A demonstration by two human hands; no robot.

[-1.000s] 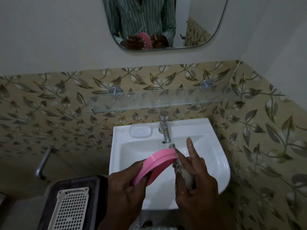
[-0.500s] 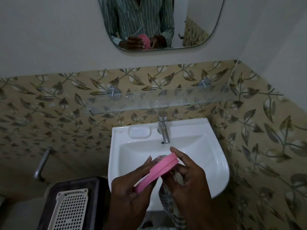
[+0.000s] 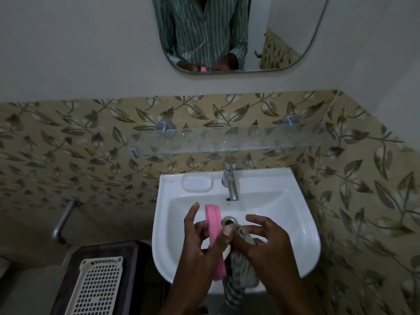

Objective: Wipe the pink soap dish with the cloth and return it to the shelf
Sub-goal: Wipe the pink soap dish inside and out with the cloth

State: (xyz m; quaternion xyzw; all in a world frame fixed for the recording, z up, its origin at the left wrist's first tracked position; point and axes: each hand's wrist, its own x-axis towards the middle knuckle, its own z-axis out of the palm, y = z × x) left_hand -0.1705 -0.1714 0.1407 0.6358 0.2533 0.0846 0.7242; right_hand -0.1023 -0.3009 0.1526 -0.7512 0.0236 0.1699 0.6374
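Note:
The pink soap dish (image 3: pixel 214 226) is held on edge, nearly upright, over the white sink (image 3: pixel 302 228). My left hand (image 3: pixel 200 244) grips it from the left, thumb on its right face and fingers spread behind. My right hand (image 3: pixel 266 244) holds a grey striped cloth (image 3: pixel 241 267) right beside the dish; the cloth hangs down past the sink's front rim. The glass shelf (image 3: pixel 227 142) runs along the tiled wall above the tap and carries nothing that I can see.
A chrome tap (image 3: pixel 230 178) stands at the back of the sink, with the drain (image 3: pixel 230 221) just behind my fingers. A cream perforated basket (image 3: pixel 100 287) lies on a dark stool at lower left. A mirror (image 3: pixel 238 32) hangs above. A tiled wall closes in on the right.
The dish has swung from a slanted, flatter pose to nearly upright on its edge. Both hands have dropped slightly over the basin, and the cloth now hangs lower from my right hand.

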